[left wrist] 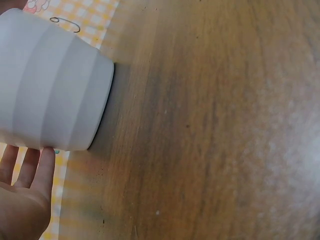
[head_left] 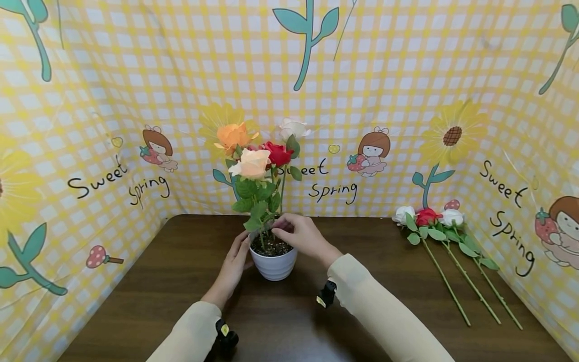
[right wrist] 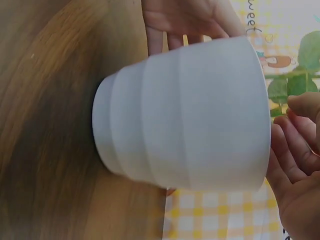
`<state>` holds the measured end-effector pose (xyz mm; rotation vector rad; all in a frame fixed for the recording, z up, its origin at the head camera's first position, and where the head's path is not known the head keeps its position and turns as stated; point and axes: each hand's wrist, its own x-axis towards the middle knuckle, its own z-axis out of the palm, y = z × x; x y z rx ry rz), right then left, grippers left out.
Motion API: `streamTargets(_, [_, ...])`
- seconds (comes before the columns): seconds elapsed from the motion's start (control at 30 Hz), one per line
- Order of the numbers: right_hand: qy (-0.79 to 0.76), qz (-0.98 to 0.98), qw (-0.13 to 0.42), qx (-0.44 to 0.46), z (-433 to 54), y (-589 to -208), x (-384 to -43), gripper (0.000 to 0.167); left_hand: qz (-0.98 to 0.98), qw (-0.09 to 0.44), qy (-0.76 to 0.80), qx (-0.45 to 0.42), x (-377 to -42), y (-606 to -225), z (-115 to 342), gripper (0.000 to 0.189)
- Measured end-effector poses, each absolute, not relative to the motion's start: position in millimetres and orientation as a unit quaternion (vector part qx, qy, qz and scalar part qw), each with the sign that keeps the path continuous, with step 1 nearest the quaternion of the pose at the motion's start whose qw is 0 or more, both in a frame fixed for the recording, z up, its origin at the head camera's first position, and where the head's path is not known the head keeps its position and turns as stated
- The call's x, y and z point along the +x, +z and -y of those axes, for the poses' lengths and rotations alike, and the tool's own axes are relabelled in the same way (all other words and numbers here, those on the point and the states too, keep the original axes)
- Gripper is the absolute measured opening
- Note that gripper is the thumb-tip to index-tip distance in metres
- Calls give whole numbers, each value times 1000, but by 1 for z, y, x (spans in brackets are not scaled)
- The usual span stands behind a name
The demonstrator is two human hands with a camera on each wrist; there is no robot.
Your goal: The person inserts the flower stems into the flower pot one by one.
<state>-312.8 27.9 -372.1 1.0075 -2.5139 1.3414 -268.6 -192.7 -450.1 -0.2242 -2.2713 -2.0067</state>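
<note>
A white ribbed flower pot (head_left: 274,264) filled with dark soil (head_left: 271,246) stands upright on the table. Artificial roses rise from it: an orange rose (head_left: 234,137), a peach rose (head_left: 251,163), a red rose (head_left: 277,153) and a white rose (head_left: 293,128). My left hand (head_left: 233,264) rests against the pot's left side; in the left wrist view its fingers (left wrist: 44,172) are fairly straight on the wall. Over the rim, my right hand (head_left: 305,236) has curled fingers and thumb that seem to pinch a rose stem low down. The exact contact is partly hidden.
Two white roses and a red rose (head_left: 427,217) lie side by side at the right of the dark wooden table (head_left: 181,251), stems towards the front. A yellow checked cloth (head_left: 253,60) hangs behind and along both sides.
</note>
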Motion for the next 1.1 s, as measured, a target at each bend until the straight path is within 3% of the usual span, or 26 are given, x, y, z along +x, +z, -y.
streamTargets(1.1, [386, 882, 107, 247, -182, -382, -313, 14, 750, 45, -657, -62, -267, -449, 193, 55])
